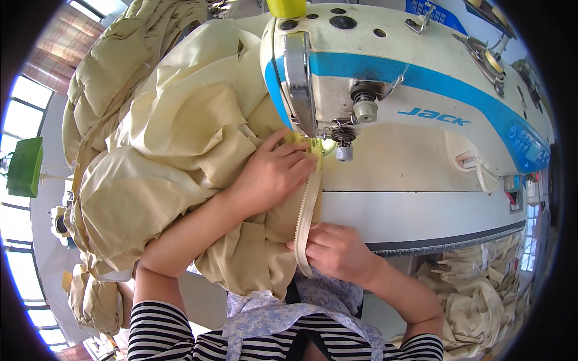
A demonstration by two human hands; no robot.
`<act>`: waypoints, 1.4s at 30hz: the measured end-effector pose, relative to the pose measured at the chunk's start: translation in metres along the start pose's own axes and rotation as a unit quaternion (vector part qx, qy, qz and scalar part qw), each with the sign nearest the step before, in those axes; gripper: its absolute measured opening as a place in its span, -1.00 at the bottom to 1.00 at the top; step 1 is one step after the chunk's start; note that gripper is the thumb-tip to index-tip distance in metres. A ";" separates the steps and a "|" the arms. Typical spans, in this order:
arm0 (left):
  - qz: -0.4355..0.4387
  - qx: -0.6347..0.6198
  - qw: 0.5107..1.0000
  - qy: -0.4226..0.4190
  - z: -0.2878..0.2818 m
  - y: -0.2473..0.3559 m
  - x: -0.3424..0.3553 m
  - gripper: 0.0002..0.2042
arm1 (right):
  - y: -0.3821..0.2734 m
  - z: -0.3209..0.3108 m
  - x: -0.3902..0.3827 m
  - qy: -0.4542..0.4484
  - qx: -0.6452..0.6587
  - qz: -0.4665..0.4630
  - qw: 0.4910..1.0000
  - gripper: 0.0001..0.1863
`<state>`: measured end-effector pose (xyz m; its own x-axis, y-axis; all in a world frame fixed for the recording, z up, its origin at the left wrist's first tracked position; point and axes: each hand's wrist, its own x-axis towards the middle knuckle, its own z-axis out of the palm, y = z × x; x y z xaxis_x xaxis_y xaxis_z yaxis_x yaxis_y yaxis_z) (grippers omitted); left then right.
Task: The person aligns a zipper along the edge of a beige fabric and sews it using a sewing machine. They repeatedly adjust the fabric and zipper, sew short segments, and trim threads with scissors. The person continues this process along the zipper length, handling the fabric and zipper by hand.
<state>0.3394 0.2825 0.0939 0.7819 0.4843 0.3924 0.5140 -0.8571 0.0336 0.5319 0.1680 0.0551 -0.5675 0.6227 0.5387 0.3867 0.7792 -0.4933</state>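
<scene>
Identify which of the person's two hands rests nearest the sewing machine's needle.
The left hand: it lies flat on the cream fabric beside the needle area, while the right hand pinches the zipper tape lower down, near the table edge.

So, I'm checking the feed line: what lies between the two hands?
In the head view, a cream zipper tape on pale yellow fabric runs from the left hand to the right hand.

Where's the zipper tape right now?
In the head view the cream zipper tape runs down the picture's centre along the edge of the pale yellow fabric, from under the left hand near the sewing machine's needle to the right hand.
</scene>
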 end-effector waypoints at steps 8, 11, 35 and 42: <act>0.039 -0.008 0.999 -0.004 -0.013 0.013 0.007 -0.76 | -0.001 -0.004 0.019 -0.006 -0.054 0.006 0.999 -0.84; 0.037 -0.018 0.998 -0.047 -0.028 0.040 -0.019 -0.67 | -0.019 0.009 0.011 -0.002 -0.050 -0.089 0.995 -0.84; -0.008 -0.051 0.997 -0.052 -0.021 0.038 -0.026 -0.73 | -0.031 -0.001 -0.024 -0.021 0.056 -0.024 0.998 -0.78; -0.017 -0.036 0.998 -0.041 -0.011 0.018 -0.012 -0.77 | -0.012 -0.015 -0.004 -0.037 0.039 0.005 0.999 -0.75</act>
<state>0.3361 0.2593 0.0998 0.7927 0.5231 0.3131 0.5159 -0.8492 0.1126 0.5398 0.1569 0.0691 -0.6168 0.6210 0.4837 0.3365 0.7635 -0.5512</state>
